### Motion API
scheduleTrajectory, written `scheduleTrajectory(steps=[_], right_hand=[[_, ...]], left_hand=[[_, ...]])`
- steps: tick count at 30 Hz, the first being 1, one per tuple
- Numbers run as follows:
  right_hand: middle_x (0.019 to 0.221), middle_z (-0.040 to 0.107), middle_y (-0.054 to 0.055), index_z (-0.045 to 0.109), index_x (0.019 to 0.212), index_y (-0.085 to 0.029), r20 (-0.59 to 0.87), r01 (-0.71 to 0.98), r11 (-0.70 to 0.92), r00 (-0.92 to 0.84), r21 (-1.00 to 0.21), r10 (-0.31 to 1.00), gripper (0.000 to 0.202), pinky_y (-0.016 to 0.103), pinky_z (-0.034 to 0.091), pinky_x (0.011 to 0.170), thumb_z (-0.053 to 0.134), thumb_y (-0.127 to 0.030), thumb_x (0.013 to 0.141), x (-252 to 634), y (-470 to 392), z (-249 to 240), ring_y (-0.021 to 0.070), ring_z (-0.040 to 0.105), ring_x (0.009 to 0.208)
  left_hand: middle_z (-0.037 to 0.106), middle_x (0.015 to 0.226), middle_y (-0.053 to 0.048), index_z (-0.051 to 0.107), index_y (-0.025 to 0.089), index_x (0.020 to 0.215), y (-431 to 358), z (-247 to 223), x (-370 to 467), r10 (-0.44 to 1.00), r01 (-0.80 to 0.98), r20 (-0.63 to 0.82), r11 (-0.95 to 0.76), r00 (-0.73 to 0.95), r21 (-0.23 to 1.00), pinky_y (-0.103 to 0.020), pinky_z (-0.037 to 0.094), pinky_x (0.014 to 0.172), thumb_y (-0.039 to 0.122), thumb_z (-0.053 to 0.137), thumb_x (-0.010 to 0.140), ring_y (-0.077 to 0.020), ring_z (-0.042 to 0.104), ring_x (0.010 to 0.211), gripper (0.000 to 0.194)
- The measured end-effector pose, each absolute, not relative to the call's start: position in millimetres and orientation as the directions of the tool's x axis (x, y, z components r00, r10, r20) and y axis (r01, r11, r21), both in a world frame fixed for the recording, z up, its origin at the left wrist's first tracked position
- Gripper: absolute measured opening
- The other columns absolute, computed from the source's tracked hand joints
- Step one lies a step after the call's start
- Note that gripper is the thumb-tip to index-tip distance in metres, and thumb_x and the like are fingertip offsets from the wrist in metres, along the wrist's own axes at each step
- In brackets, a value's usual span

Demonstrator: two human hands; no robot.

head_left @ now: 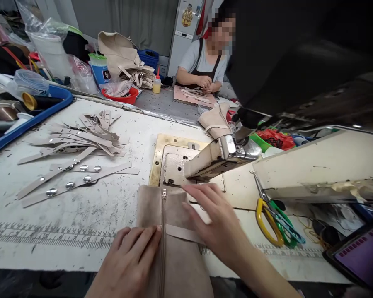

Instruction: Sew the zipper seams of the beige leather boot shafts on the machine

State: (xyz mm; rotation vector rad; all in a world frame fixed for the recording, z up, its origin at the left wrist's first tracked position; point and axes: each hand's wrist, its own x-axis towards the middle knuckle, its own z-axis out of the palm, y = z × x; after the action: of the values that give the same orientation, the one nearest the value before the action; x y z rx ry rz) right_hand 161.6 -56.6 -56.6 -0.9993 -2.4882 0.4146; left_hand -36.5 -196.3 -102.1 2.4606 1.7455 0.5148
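Note:
A beige suede-like piece [180,265] with a zipper down its middle lies at the front edge of the table, its top end near the sewing machine's post. The zipper pull [164,193] is at the top. My left hand [132,256] rests on the piece left of the zipper, fingers bent and pressed together. To the right, my right hand [209,211] is over the piece's edge with fingers spread, holding nothing visible. A narrow beige strap [184,233] crosses the right half, its right end hidden under my right hand.
Studded straps [81,140] are piled at the left, beside a blue tray [34,120]. The machine post [211,157] stands ahead. Scissors with yellow handles [267,223] lie at the right near a screen [357,252]. Across the table a person [202,62] works over a pink board [192,96].

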Motion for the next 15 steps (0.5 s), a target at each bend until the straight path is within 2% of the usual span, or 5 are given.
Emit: scheduleTrajectory(steps=[1, 4, 7, 9, 15], right_hand=[[0.120, 0.067, 0.011, 0.060, 0.128, -0.017, 0.146, 0.631, 0.647, -0.658, -0.428, 0.738, 0.028, 0.045, 0.047, 0.097, 0.059, -0.023, 0.100, 144.8, -53.0, -57.3, 0.0275, 0.055, 0.113], [0.112, 0.070, 0.012, 0.063, 0.114, -0.014, -0.011, 0.683, 0.592, -0.659, -0.429, 0.752, 0.021, 0.053, 0.043, 0.094, 0.066, -0.026, 0.097, 113.6, -42.3, -59.7, 0.0320, 0.058, 0.109], [0.107, 0.070, 0.007, 0.061, 0.101, -0.017, -0.048, 0.682, 0.560, -0.653, -0.470, 0.756, 0.011, 0.048, 0.041, 0.093, 0.069, -0.018, 0.094, 107.4, -38.8, -62.0, 0.0276, 0.059, 0.107], [0.106, 0.069, 0.004, 0.059, 0.096, -0.019, -0.058, 0.680, 0.532, -0.642, -0.505, 0.765, 0.012, 0.045, 0.039, 0.094, 0.071, -0.018, 0.093, 109.2, -40.2, -63.6, 0.0247, 0.059, 0.107], [0.115, 0.069, 0.005, 0.057, 0.111, -0.019, -0.048, 0.675, 0.488, -0.611, -0.554, 0.790, 0.025, 0.049, 0.033, 0.100, 0.073, -0.016, 0.091, 112.3, -43.0, -69.7, 0.0252, 0.058, 0.113]], left_hand=[[0.066, 0.126, -0.002, 0.057, 0.020, 0.136, -192.2, -100.5, -39.8, 0.934, 0.884, 0.222, -0.340, 0.278, 0.320, -0.033, 0.039, 0.099, 0.012, 0.042, 0.100, -0.0194, 0.054, 0.112, 0.040], [0.059, 0.128, -0.004, 0.057, 0.024, 0.130, -170.2, -92.1, -53.3, 0.956, 0.844, 0.249, -0.262, 0.158, 0.468, -0.033, 0.042, 0.098, 0.017, 0.042, 0.102, -0.0201, 0.050, 0.118, 0.033], [0.052, 0.138, -0.008, 0.051, 0.024, 0.137, -138.5, -83.5, -65.6, 0.971, 0.854, 0.236, -0.151, 0.034, 0.498, -0.042, 0.041, 0.103, 0.027, 0.041, 0.103, -0.0248, 0.046, 0.128, 0.035], [0.058, 0.132, -0.008, 0.054, 0.023, 0.133, -118.0, -79.1, -69.5, 0.991, 0.841, 0.135, -0.085, 0.015, 0.535, -0.045, 0.042, 0.100, 0.035, 0.039, 0.102, -0.0264, 0.052, 0.122, 0.037], [0.069, 0.092, -0.006, 0.060, 0.021, 0.093, -83.8, -70.4, -64.0, 0.992, 0.836, -0.119, 0.033, 0.039, 0.548, -0.041, 0.041, 0.080, 0.038, 0.040, 0.098, -0.0276, 0.063, 0.091, 0.027]])
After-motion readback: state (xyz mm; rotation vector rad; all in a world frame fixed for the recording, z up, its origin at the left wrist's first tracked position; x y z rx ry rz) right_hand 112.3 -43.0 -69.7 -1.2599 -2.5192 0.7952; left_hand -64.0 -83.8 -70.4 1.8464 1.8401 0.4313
